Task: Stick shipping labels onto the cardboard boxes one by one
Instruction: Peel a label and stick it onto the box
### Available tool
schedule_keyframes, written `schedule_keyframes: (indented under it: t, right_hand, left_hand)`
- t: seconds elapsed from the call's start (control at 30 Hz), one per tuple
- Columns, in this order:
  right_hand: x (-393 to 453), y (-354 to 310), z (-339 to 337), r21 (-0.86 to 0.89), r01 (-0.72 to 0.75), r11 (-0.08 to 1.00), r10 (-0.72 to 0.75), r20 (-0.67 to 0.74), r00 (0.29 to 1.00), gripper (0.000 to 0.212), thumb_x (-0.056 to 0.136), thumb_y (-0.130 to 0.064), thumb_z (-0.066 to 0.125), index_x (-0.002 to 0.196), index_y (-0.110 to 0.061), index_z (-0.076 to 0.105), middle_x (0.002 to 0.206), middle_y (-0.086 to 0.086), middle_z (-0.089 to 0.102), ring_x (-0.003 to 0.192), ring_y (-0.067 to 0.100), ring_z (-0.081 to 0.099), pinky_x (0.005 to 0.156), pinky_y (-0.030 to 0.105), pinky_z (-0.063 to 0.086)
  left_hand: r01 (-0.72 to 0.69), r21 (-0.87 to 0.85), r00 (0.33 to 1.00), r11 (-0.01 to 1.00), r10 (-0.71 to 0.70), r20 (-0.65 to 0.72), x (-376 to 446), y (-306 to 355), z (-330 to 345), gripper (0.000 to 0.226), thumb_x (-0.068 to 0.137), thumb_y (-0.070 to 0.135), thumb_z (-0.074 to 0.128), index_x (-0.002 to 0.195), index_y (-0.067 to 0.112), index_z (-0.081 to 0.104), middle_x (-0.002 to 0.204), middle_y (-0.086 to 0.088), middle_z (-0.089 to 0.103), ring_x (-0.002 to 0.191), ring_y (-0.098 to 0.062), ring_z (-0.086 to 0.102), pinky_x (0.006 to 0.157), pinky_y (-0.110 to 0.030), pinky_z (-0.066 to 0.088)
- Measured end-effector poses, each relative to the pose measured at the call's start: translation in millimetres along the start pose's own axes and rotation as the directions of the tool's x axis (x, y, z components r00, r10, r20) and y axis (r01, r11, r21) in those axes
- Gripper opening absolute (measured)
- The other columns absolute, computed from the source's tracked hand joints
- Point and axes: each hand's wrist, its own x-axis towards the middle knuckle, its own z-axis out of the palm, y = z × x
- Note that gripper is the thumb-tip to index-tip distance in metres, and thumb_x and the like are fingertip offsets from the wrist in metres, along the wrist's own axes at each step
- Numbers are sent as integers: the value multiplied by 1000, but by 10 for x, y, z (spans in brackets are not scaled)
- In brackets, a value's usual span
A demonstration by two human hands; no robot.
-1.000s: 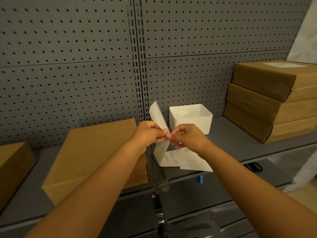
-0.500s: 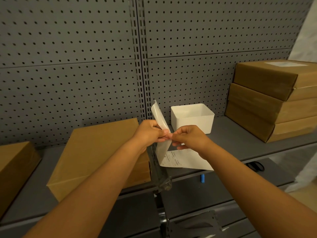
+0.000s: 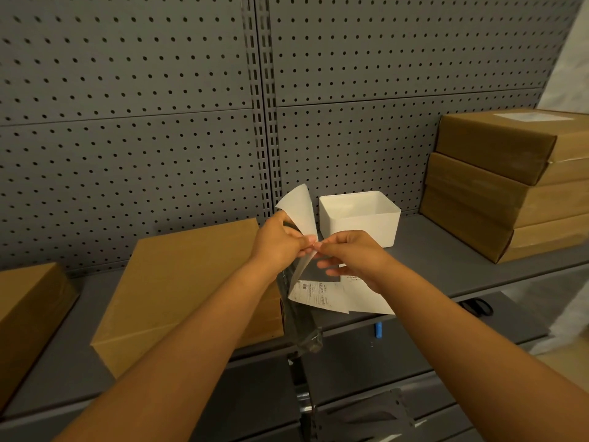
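My left grip (image 3: pixel 280 244) and right grip (image 3: pixel 350 253) each pinch the shipping label (image 3: pixel 301 218) at its edge, held above the shelf (image 3: pixel 446 263) lip. The unlabelled cardboard box (image 3: pixel 178 282) lies just left; bare shelf separates the white bin (image 3: pixel 360 218) from the stacked boxes (image 3: pixel 510 183)

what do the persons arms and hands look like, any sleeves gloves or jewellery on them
Both forearms are bare as far as the view reaches: no sleeves show. The left hand and right hand wear no gloves, and no rings, watch or bracelets are visible.
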Motion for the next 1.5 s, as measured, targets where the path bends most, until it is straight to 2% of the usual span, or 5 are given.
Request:
schedule_keyframes:
  t: [0.37, 0.53, 0.63, 0.9, 1.5]
  right_hand:
    - [53, -4, 99, 32, -27, 999, 28, -41, 999, 25, 88, -31, 66, 98, -8, 66, 94, 5, 74, 81, 16, 70, 68, 26, 58]
    - [61, 11, 121, 18, -24, 1000, 24, -30, 999, 28, 87, -28, 68, 102, -5, 67, 92, 6, 74, 78, 15, 69, 70, 27, 58]
    - [66, 5, 119, 2, -15, 1000, 15, -33, 999, 24, 87, -25, 67, 101, -5, 69, 90, 6, 74, 75, 13, 69, 69, 26, 58]
    - [63, -20, 86, -22, 2, 1000, -2, -13, 1000, 28, 82, -29, 72, 99, -6, 70, 91, 5, 74, 81, 15, 70, 67, 22, 57]
    - [49, -13, 99, -135, 62, 989, -69, -45, 997, 24, 79, -28, 76, 91, -10, 66, 88, 3, 70, 80, 14, 67, 66, 23, 55]
  left_hand:
    - [-165, 149, 971, 975, 187, -148, 23, -125, -20, 109, 81, 6, 72, 146, 47, -5, 71, -12, 69, 66, -20, 70, 71, -32, 59]
    - [-162, 156, 984, 974, 170, -44, 1, -50, -57, 41, 87, 2, 64, 124, 19, 59, 79, -14, 69, 67, -16, 71, 70, -26, 59]
    - [-75, 75, 997, 994, 76, -18, -8, -36, -69, 13, 87, 2, 65, 97, 7, 71, 84, -13, 70, 71, -18, 72, 72, -27, 60]
    - [26, -114, 997, 993, -17, 78, -19, -33, -163, 15, 85, 0, 66, 99, 3, 70, 89, -15, 72, 77, -18, 72, 68, -20, 58]
    - [-2, -36, 998, 999, 4, 55, -58, -6, -118, 13, 85, -1, 66, 94, 8, 68, 87, -21, 70, 82, -24, 71, 69, -21, 58]
